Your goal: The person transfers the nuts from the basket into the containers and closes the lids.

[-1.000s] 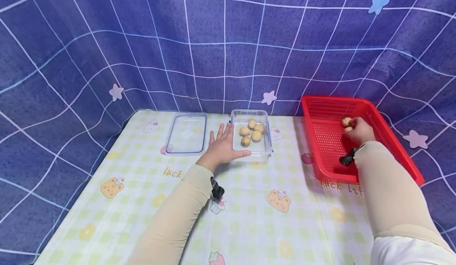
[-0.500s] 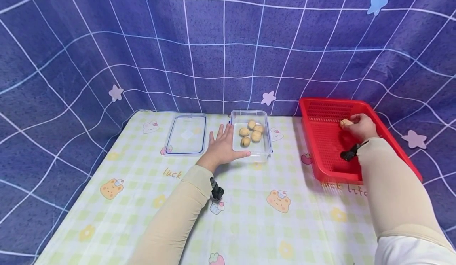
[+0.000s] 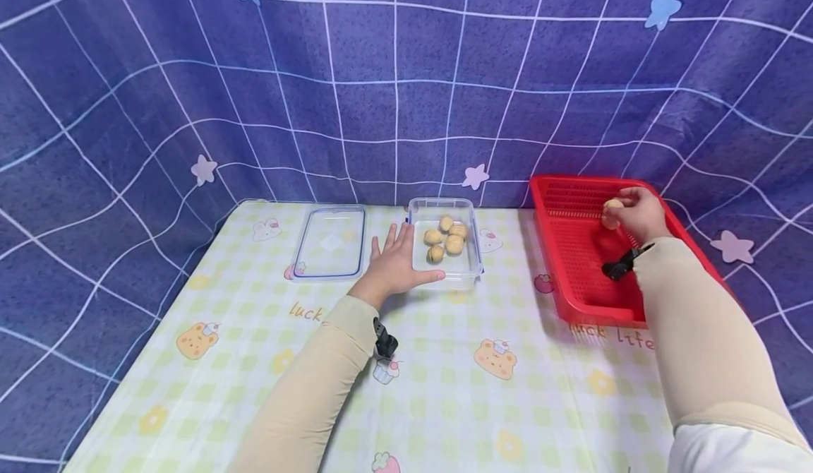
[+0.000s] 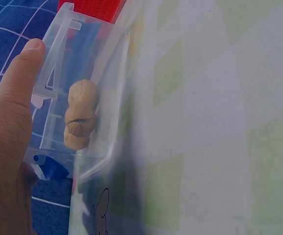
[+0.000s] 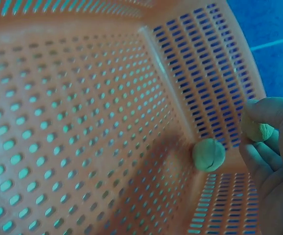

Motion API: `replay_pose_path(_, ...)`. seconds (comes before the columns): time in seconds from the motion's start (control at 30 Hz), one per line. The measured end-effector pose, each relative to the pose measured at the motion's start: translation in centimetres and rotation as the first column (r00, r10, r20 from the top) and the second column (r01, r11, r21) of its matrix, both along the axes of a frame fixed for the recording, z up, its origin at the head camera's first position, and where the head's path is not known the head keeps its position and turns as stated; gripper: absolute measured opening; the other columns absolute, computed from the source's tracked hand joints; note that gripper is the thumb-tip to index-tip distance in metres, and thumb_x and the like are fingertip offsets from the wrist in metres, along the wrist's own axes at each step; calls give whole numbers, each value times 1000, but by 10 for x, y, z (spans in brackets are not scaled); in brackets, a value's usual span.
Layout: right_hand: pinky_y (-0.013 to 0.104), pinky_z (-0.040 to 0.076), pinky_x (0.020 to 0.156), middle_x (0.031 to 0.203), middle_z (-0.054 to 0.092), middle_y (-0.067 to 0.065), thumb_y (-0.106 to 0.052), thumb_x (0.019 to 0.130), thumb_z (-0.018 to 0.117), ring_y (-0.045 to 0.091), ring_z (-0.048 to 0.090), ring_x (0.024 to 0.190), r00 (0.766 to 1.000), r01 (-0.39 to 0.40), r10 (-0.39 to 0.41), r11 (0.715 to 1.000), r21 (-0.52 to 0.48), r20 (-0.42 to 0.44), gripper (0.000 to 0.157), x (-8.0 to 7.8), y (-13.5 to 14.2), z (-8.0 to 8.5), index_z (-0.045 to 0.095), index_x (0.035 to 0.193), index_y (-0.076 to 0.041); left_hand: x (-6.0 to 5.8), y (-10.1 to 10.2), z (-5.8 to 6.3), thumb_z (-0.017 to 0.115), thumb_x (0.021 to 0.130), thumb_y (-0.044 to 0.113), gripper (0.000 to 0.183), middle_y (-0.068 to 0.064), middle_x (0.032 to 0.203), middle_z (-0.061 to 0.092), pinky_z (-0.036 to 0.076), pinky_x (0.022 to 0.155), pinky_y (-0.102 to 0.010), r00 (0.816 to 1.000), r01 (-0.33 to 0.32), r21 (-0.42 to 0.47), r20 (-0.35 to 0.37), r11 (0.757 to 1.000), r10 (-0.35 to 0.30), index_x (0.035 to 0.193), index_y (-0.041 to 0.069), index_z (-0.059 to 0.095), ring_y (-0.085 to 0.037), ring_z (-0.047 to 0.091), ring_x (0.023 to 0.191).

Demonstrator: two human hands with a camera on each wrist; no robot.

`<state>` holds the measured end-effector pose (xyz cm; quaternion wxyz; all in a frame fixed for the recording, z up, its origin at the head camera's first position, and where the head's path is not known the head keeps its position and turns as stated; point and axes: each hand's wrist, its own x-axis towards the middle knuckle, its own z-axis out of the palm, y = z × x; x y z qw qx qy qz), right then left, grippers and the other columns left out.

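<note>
My left hand (image 3: 396,265) lies against the clear plastic container (image 3: 470,275), its fingers straight along the left side and its thumb at the near rim. Several walnuts (image 3: 454,245) sit inside the container; in the left wrist view the thumb (image 4: 21,73) touches the rim. Over the far right part of the red basket (image 3: 581,268), my right hand (image 3: 646,219) pinches a walnut (image 5: 256,128) between thumb and fingers. Another walnut (image 5: 209,154) rests in a corner of the basket, just beside the hand.
A clear lid with a blue seal (image 3: 330,243) lies flat left of the container. A checked tablecloth (image 3: 432,402) covers the table. Behind the table hangs a blue grid-patterned curtain (image 3: 368,106).
My right hand has taken hold of a walnut in the basket and lifted it slightly. The left hand keeps its place at the container.
</note>
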<state>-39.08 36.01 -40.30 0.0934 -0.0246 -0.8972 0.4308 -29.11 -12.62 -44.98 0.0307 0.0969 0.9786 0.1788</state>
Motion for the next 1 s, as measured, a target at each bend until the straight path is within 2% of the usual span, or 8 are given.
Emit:
replay_pose_path(0.1, 5, 43, 68, 77, 53, -30, -8, 90, 71, -17, 50, 72, 999, -22, 20, 998, -62, -43, 59, -3, -6, 5, 45, 139, 13, 0, -1, 0, 58, 77, 85, 129, -9, 171, 1, -18, 118, -55, 1000, 1, 9, -6, 1000, -1, 163, 8, 1, -22, -17, 154)
replay_pose_path(0.23, 5, 45, 69, 79, 58, -28, -5, 91, 71, -17, 54, 72, 996, -55, 46, 992, -110, -80, 56, -6, -16, 12, 48, 138, 13, 0, -1, 1, 59, 78, 84, 128, -10, 170, 2, -16, 119, -56, 1000, 3, 14, -11, 1000, -3, 163, 7, 2, -23, -16, 154)
replay_pose_path(0.4, 6, 44, 70, 82, 58, -29, -12, 92, 73, -16, 54, 73, 993, -62, 54, 995, -75, -104, 50, -6, -30, 20, 57, 134, 9, 1, 0, 1, 58, 78, 84, 128, -11, 170, 3, -13, 120, -58, 1000, 6, 5, -6, 1000, -6, 163, 7, 1, -24, -15, 154)
replay_pose_path(0.6, 9, 44, 73, 85, 63, -25, -16, 93, 73, -12, 56, 78, 987, -95, 80, 990, -106, -137, 46, -8, -54, 29, 61, 131, 8, 1, 0, 1, 57, 78, 85, 128, -10, 170, 2, -13, 120, -58, 1000, 6, 1, -3, 1000, -6, 163, 6, 2, -24, -15, 154)
replay_pose_path(0.83, 10, 46, 73, 93, 67, -17, -12, 92, 74, -7, 57, 82, 978, -154, 129, 976, -156, -162, 46, -15, -86, 39, 61, 131, 8, 0, 1, 1, 59, 79, 83, 126, -10, 170, 3, -8, 121, -61, 1000, -3, -4, -8, 1000, 3, 163, 7, 3, -25, -14, 155)
replay_pose_path(1.0, 10, 47, 75, 101, 71, -6, -10, 91, 74, -5, 58, 85, 972, -186, 157, 969, -160, -177, 44, -15, -110, 48, 63, 130, 8, -1, 2, 0, 59, 79, 82, 126, -9, 171, 1, -14, 119, -59, 1000, -8, 4, 6, 1000, 8, 163, 8, 1, -23, -16, 154)
